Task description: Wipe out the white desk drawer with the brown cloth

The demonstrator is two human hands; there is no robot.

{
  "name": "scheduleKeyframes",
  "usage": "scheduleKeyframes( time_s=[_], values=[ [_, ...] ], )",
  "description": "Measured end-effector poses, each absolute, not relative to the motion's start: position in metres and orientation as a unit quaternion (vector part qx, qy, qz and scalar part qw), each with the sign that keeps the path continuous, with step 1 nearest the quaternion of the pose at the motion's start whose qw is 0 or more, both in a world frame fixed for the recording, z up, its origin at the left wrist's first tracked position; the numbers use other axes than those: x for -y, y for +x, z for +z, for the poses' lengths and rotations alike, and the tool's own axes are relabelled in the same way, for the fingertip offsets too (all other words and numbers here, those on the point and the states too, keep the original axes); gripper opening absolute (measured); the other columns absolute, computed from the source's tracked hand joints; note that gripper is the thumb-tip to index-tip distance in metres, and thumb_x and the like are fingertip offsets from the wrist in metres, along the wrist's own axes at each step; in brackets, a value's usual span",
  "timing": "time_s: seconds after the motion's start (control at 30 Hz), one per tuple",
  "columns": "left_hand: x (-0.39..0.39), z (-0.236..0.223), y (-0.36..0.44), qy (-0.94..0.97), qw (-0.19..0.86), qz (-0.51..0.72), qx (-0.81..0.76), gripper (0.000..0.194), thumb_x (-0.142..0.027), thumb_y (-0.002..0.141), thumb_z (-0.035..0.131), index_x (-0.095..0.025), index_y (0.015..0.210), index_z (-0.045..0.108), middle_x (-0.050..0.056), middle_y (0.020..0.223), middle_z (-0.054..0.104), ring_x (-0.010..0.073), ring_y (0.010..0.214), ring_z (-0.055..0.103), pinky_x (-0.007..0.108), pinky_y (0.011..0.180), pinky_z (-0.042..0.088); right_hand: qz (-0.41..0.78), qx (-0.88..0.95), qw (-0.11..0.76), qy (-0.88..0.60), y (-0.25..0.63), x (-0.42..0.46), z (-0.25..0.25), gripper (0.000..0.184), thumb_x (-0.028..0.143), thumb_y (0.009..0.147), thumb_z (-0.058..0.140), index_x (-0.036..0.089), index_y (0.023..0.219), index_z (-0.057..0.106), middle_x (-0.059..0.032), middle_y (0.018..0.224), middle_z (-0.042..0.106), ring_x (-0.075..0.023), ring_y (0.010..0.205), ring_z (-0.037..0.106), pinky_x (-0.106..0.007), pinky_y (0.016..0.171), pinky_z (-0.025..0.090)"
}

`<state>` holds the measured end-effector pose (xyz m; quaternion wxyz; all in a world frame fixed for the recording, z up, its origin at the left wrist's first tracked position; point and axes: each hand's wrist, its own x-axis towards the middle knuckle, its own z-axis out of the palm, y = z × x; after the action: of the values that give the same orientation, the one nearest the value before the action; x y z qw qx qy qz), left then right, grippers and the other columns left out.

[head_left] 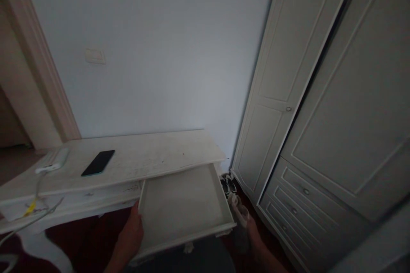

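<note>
Drawer (pixel 184 204), a shallow off-white rectangle with raised rims, juts well out from the right part of the long white wooden desk (pixel 153 153), its pale bottom in full view and a small pale knob (pixel 188 247) at its front! Left hand (pixel 132 230) is right there against the drawer's left side; its fingers are partly hidden, so how tightly they close, I can't tell. Over on the far side, the right hand (pixel 253 228) sits low, just outside the drawer's front right corner, up against a beige, soft-looking item (pixel 239 211); whether it grips that or merely overlaps it in view, I can't tell either. Just behind that item, a pair of black-and-white shoes (pixel 228 184) rests on the dark red floor (pixel 88 243). Back up on the desk, a flat black phone (pixel 98 163) lies at a slant, and near the left end sits a white plastic box (pixel 53 160) with a pale cable (pixel 37 183) running down past a yellow tag (pixel 31 207). To the right towers a grey-white panelled wardrobe (pixel 270 94), round knobs and all!
</note>
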<state>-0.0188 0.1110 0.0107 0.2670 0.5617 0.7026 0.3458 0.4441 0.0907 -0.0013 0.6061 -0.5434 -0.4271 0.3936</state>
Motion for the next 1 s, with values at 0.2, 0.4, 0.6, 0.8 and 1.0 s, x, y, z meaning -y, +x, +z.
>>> scheduleKeyframes(
  time_s=[0.2, 0.4, 0.6, 0.8, 1.0],
  values=[
    [-0.113, 0.013, -0.018, 0.571, 0.268, 0.394, -0.668, 0.064, -0.033, 0.104, 0.029, -0.013, 0.164, 0.027, 0.024, 0.162, 0.054, 0.0317, 0.151, 0.054, 0.051, 0.129, 0.037, 0.071, 0.741, 0.428, -0.513, 0.449, -0.083, 0.046, 0.06, 0.022, 0.076, 0.071, 0.029, 0.136, 0.074, -0.0115, 0.137, 0.072, -0.036, 0.127, 0.066, -0.054, 0.111, 0.052],
    [-0.113, 0.004, -0.02, 0.574, 0.26, 0.42, -0.653, 0.064, -0.039, 0.103, 0.034, -0.018, 0.163, 0.033, 0.018, 0.162, 0.055, 0.0307, 0.154, 0.05, 0.049, 0.131, 0.034, 0.018, 0.825, 0.321, -0.465, 0.422, -0.076, 0.06, 0.071, 0.013, 0.082, 0.064, 0.028, 0.151, 0.062, -0.0141, 0.143, 0.067, -0.0312, 0.13, 0.064, -0.045, 0.109, 0.054],
    [-0.111, 0.004, -0.021, 0.57, 0.246, 0.422, -0.66, 0.061, -0.039, 0.102, 0.039, -0.018, 0.16, 0.041, 0.016, 0.157, 0.061, 0.031, 0.151, 0.054, 0.049, 0.129, 0.038, 0.054, 0.871, 0.181, -0.455, 0.389, -0.076, 0.078, 0.076, 0.045, 0.083, 0.079, 0.033, 0.155, 0.057, -0.013, 0.153, 0.061, -0.0384, 0.136, 0.059, -0.053, 0.111, 0.049],
    [-0.112, 0.002, -0.022, 0.579, 0.246, 0.428, -0.649, 0.059, -0.037, 0.105, 0.035, -0.018, 0.161, 0.041, 0.018, 0.157, 0.06, 0.0308, 0.151, 0.054, 0.051, 0.129, 0.039, 0.055, 0.88, 0.088, -0.464, 0.389, -0.073, 0.09, 0.098, 0.028, 0.068, 0.09, 0.04, 0.157, 0.05, -0.01, 0.155, 0.059, -0.0393, 0.136, 0.055, -0.051, 0.106, 0.05],
    [-0.114, 0.003, -0.018, 0.593, 0.227, 0.439, -0.636, 0.059, -0.038, 0.102, 0.037, -0.015, 0.155, 0.046, 0.019, 0.158, 0.059, 0.0293, 0.152, 0.053, 0.048, 0.129, 0.038, 0.034, 0.923, 0.122, -0.363, 0.326, -0.064, 0.066, 0.095, 0.033, 0.07, 0.087, 0.04, 0.156, 0.047, -0.0074, 0.156, 0.056, -0.0357, 0.132, 0.056, -0.05, 0.105, 0.05]
  ],
)
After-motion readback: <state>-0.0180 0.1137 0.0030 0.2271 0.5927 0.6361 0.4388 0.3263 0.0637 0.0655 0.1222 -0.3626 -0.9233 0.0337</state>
